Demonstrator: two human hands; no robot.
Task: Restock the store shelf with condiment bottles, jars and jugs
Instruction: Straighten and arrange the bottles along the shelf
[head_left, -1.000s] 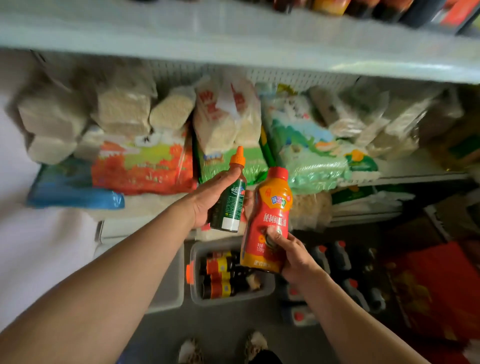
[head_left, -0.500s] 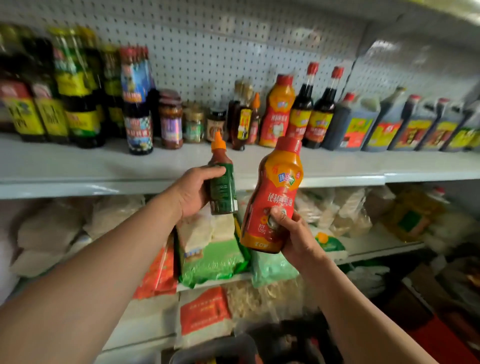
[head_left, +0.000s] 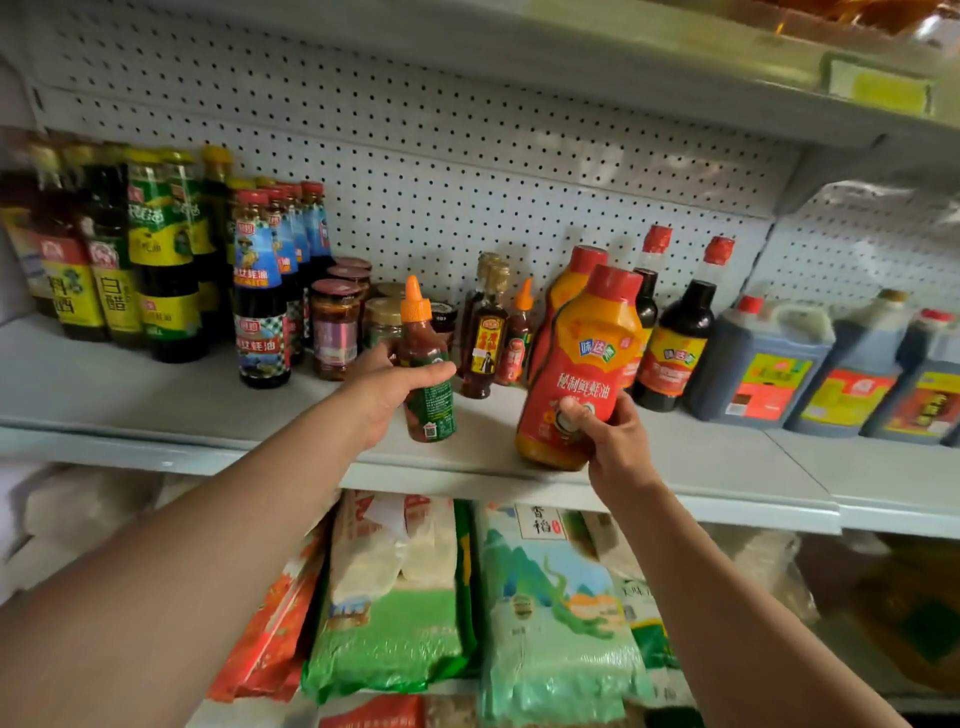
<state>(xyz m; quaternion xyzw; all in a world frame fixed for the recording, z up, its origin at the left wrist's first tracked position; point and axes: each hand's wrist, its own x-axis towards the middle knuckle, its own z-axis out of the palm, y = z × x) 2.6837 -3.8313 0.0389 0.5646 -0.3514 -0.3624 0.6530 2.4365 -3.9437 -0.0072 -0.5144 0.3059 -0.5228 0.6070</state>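
Observation:
My left hand (head_left: 384, 387) grips a small red sauce bottle (head_left: 426, 374) with an orange nozzle cap and green label, held upright just above the grey shelf board (head_left: 182, 410). My right hand (head_left: 605, 439) holds a large orange-and-red squeeze bottle (head_left: 579, 364) by its lower part, tilted a little, its base at the shelf's front edge. Straight behind it stands a matching orange squeeze bottle (head_left: 563, 288). A matching small nozzle bottle (head_left: 519, 338) stands behind, near the pegboard.
Tall dark bottles (head_left: 156, 260) fill the shelf's left; jars (head_left: 335, 327) sit behind my left hand. Dark red-capped bottles (head_left: 680, 338) and jugs (head_left: 763, 358) line the right. Rice bags (head_left: 395, 597) fill the shelf below. Another shelf (head_left: 727, 67) hangs overhead.
The view has risen from the lower rice shelf and floor bin to the condiment shelf. Both hands have carried their bottles up and forward over the shelf board.

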